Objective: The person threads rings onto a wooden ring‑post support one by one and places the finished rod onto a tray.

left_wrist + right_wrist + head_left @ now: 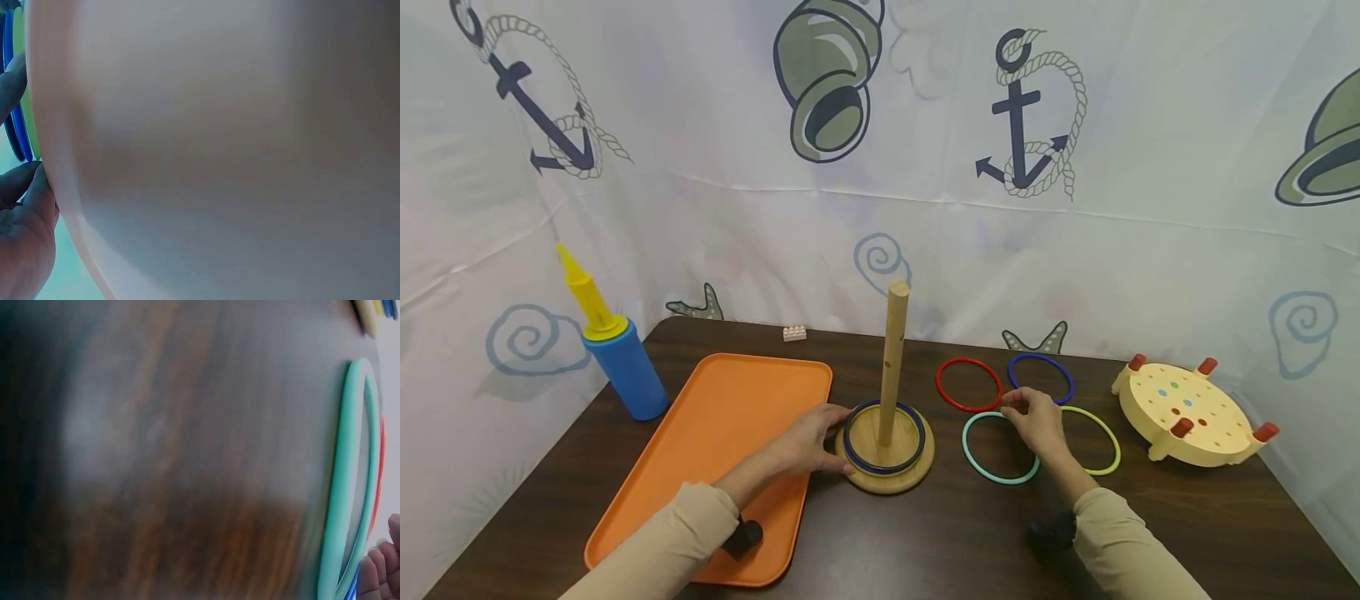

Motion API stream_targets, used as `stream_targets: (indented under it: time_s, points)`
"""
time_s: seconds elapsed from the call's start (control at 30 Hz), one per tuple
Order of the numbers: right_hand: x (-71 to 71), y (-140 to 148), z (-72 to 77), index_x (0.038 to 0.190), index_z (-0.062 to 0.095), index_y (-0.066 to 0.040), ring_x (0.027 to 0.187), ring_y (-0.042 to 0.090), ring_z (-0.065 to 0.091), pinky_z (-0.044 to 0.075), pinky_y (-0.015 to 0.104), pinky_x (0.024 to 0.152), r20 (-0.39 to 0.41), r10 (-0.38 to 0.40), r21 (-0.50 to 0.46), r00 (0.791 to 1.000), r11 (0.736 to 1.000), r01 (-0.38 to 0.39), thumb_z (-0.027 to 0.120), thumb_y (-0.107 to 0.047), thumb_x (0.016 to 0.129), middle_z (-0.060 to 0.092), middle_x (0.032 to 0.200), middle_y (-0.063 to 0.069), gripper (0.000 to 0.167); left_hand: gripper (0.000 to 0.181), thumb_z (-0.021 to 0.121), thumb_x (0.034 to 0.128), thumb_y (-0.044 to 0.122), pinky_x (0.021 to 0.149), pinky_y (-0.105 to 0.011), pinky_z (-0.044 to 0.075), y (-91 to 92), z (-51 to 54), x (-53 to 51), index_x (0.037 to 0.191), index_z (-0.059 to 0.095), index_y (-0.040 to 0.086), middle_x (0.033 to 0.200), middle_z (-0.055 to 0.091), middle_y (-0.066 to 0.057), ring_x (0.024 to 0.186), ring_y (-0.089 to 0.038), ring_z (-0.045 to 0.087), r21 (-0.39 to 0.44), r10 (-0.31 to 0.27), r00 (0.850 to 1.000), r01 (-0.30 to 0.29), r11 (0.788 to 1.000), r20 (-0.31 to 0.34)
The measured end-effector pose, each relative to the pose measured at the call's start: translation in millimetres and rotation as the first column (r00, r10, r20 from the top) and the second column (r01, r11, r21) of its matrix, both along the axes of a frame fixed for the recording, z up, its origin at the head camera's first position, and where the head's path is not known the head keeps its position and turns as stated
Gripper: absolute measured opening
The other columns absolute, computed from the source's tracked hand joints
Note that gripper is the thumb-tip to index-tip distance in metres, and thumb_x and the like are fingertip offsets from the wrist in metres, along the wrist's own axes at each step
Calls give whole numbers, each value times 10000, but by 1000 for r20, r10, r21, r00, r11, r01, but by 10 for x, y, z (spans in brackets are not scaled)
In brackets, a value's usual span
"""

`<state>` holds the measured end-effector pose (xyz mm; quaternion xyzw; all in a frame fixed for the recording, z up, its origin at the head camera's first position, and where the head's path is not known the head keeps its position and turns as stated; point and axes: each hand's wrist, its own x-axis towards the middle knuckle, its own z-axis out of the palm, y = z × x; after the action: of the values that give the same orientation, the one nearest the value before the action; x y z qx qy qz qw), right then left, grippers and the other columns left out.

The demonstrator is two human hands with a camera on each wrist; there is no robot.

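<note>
My left hand point(808, 442) grips the left edge of a ring-toss stand's round wooden base point(880, 482), thumb near me and fingers further back. A wooden peg point(892, 358) rises upright from that base. Around its foot lie a dark blue ring point(917, 454) and a yellow ring point(922, 429). To the right, my right hand point(1037, 421) reaches over a teal ring point(967, 454), its fingertips where the red ring point(940, 387) and teal ring come close. In the right wrist view its fingers point(382, 565) are curled; whether they pinch a ring is unclear.
An orange tray point(752, 400) with a black object point(743, 537) lies left of the stand. Behind it stands a blue and yellow hand pump point(632, 375). A blue ring point(1070, 385), yellow-green ring point(1116, 446) and cream pegged disc point(1180, 408) sit right; a small pale brick point(794, 333) lies behind.
</note>
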<state>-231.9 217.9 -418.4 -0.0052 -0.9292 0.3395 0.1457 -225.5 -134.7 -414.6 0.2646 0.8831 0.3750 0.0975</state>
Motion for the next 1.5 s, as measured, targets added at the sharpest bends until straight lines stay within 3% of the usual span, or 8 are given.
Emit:
stream_targets:
  time_s: [0.17, 0.37, 0.7, 1.03, 1.5]
  points:
    - [0, 20, -9, 916, 684, 32, 826, 310, 634, 517, 455, 742, 24, 12, 34, 1000, 999, -12, 697, -19, 810, 690, 889, 175, 118, 754, 849, 681, 191, 932, -385, 505, -4, -1, -1, 1287, 495, -85, 1309, 477, -218, 1194, -346, 487, 0, -2, 1000, 2, 1000, -4]
    - [-8, 28, -18, 893, 682, 25, 810, 295, 624, 516, 442, 726, 56, 20, 66, 998, 998, -24, 699, -3, 790, 684, 863, 155, 109, 763, 850, 680, 196, 938, -385, 501, -1, -16, -11, 1295, 491, -77, 1316, 474, -212, 1202, -344, 483, -2, 4, 1000, -4, 1000, 3]
    - [7, 19, -22, 837, 684, 12, 742, 276, 624, 509, 429, 669, 40, 59, 144, 997, 988, -64, 705, 43, 753, 681, 805, 129, 91, 770, 849, 682, 203, 933, -378, 504, 3, -23, -7, 1301, 485, -75, 1312, 478, -207, 1192, -337, 493, -18, 10, 1000, -11, 1000, -6]
    - [17, 40, -61, 785, 689, -18, 689, 214, 617, 507, 384, 621, 20, 102, 162, 995, 981, -104, 715, 37, 743, 677, 751, 79, 73, 766, 847, 684, 202, 925, -378, 509, -5, -29, -7, 1296, 484, -82, 1308, 479, -213, 1171, -338, 511, -12, 3, 1000, -3, 1000, -12]
    - [83, 61, -35, 781, 688, -53, 669, 133, 546, 449, 283, 592, -33, 150, 114, 988, 983, -145, 728, -14, 772, 677, 749, 38, 56, 774, 846, 686, 195, 932, -376, 506, -15, -27, -3, 1305, 473, -84, 1315, 467, -216, 1176, -346, 505, -6, 7, 1000, -7, 1000, 0]
